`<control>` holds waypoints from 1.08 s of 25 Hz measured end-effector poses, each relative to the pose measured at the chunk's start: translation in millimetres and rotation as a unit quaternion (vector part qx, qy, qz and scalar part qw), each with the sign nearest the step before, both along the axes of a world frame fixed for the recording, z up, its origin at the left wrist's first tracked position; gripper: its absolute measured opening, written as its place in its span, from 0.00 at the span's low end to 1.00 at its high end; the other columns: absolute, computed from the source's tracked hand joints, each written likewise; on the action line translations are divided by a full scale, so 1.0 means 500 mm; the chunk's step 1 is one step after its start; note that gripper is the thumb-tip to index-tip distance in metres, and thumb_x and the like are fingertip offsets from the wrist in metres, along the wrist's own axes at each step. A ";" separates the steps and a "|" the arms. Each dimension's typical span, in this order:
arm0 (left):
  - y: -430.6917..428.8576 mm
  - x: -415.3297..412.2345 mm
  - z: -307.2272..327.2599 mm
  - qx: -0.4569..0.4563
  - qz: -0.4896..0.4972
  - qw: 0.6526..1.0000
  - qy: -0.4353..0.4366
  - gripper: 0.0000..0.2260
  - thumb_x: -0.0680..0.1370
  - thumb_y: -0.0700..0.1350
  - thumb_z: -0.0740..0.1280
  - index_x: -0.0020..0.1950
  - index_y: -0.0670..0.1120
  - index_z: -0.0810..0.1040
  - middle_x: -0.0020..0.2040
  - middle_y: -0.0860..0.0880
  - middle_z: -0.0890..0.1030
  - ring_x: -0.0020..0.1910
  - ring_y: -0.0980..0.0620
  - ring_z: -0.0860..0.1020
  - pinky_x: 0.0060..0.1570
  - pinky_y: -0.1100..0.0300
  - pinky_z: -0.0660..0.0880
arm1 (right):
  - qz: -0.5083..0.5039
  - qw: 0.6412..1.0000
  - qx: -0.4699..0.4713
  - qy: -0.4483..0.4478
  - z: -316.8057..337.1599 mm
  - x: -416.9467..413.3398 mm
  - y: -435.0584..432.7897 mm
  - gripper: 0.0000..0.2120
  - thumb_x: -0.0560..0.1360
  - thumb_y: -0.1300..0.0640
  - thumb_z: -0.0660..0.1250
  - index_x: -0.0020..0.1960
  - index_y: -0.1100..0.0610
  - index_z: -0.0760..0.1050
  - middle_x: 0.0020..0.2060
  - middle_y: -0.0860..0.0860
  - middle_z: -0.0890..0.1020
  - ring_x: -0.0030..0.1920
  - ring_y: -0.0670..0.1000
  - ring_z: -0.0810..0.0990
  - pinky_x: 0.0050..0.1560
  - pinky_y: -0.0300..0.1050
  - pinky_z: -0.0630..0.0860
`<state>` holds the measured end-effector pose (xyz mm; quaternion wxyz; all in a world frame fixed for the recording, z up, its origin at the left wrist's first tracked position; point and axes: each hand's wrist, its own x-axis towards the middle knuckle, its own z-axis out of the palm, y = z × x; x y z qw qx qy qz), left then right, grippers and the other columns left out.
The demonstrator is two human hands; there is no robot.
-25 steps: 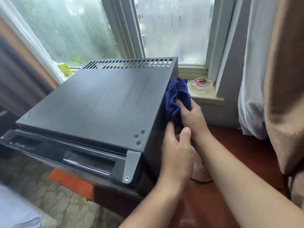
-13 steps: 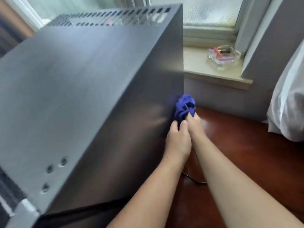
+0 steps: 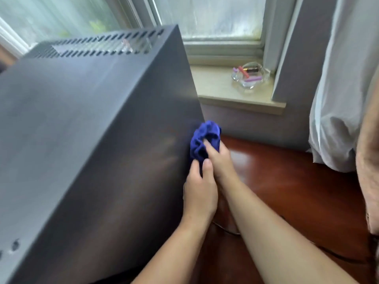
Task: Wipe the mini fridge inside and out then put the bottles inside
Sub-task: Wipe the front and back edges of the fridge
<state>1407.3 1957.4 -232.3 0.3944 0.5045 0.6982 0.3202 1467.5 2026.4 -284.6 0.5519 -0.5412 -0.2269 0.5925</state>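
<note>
From the head camera we look down on the mini fridge (image 3: 82,130), a dark grey metal box that fills the left half of the view. It stands on a red-brown wooden top (image 3: 297,181). We see a row of vent slots (image 3: 98,45) along the back edge of its top face and two screw heads (image 3: 15,244) near the front left. Its door is out of our sight.

Against the fridge's right side wall, close to the back corner, we find a bunched blue cloth (image 3: 202,140). The right hand (image 3: 220,160) grips it, fingers curled into the folds, and holds it to the metal. The left hand (image 3: 200,193) lies just below, alongside the same wall and touching the right hand. Its thumb and forefinger reach up to the cloth's lower end. We cannot tell whether they pinch the cloth or only touch it, and its other fingers are hidden from us.

A thin dark cable (image 3: 225,230) shows on the wooden top between the two forearms.

Behind the fridge runs a pale window sill (image 3: 215,87). Near its right end sits a clear glass dish (image 3: 249,77) with a few small pink and red items in it, too blurred for us to name. A white curtain (image 3: 338,99) hangs at the right, with a brown curtain (image 3: 369,160) at the frame's edge.
</note>
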 end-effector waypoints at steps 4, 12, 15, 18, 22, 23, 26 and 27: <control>0.019 0.016 0.154 0.215 -0.002 0.972 -0.096 0.16 0.85 0.52 0.56 0.67 0.49 0.77 0.60 0.59 0.83 0.62 0.61 0.79 0.61 0.60 0.74 | -0.010 0.980 0.138 -0.145 0.250 0.015 0.051 0.11 0.71 0.40 0.71 0.49 0.44 0.83 0.49 0.47 0.88 0.56 0.52 0.85 0.65 0.57 0.78; 0.040 0.007 0.091 0.173 -0.010 0.972 -0.162 0.11 0.85 0.53 0.57 0.58 0.60 0.79 0.56 0.68 0.83 0.61 0.69 0.78 0.62 0.68 0.72 | 0.006 0.987 0.096 -0.131 0.173 0.011 0.064 0.20 0.70 0.35 0.68 0.56 0.46 0.83 0.51 0.46 0.88 0.58 0.51 0.85 0.65 0.56 0.78; 0.065 0.000 -0.059 0.017 0.012 0.991 -0.134 0.18 0.77 0.65 0.55 0.53 0.63 0.82 0.59 0.60 0.84 0.64 0.60 0.79 0.69 0.51 0.73 | 0.021 0.997 -0.022 -0.078 -0.003 0.020 0.053 0.10 0.78 0.44 0.70 0.53 0.49 0.82 0.49 0.47 0.87 0.56 0.51 0.85 0.59 0.48 0.80; 0.045 -0.021 -0.192 -0.098 -0.015 0.994 -0.055 0.18 0.85 0.55 0.54 0.60 0.54 0.82 0.63 0.52 0.83 0.64 0.55 0.78 0.66 0.55 0.72 | 0.055 0.992 -0.110 -0.034 -0.190 -0.008 -0.001 0.09 0.80 0.47 0.67 0.56 0.49 0.81 0.53 0.52 0.86 0.55 0.54 0.84 0.55 0.47 0.78; -0.026 -0.059 -0.247 -0.133 0.012 0.991 -0.032 0.22 0.79 0.61 0.54 0.66 0.57 0.79 0.66 0.56 0.80 0.67 0.56 0.77 0.72 0.47 0.71 | 0.019 0.991 -0.133 0.018 -0.285 -0.043 -0.040 0.14 0.66 0.38 0.66 0.49 0.34 0.82 0.53 0.47 0.87 0.57 0.53 0.85 0.65 0.56 0.79; -0.042 -0.069 -0.240 -0.127 0.020 0.991 -0.034 0.23 0.78 0.61 0.54 0.67 0.58 0.78 0.65 0.58 0.80 0.68 0.56 0.77 0.72 0.47 0.71 | 0.018 0.991 -0.134 0.022 -0.278 -0.050 -0.049 0.15 0.64 0.38 0.66 0.49 0.34 0.82 0.52 0.47 0.88 0.56 0.53 0.85 0.66 0.57 0.79; -0.104 -0.085 -0.205 -0.132 0.031 0.990 -0.043 0.15 0.82 0.61 0.56 0.59 0.60 0.80 0.59 0.63 0.81 0.65 0.58 0.78 0.70 0.48 0.73 | 0.040 0.988 -0.150 -0.008 -0.229 -0.078 -0.124 0.20 0.66 0.37 0.66 0.55 0.42 0.83 0.51 0.45 0.88 0.56 0.51 0.85 0.66 0.57 0.78; -0.134 -0.091 -0.194 -0.144 0.024 0.988 -0.042 0.19 0.81 0.64 0.56 0.64 0.58 0.79 0.63 0.61 0.81 0.67 0.58 0.77 0.71 0.48 0.72 | 0.054 0.987 -0.152 -0.018 -0.215 -0.089 -0.159 0.21 0.68 0.37 0.67 0.56 0.42 0.83 0.51 0.44 0.88 0.57 0.51 0.85 0.67 0.57 0.78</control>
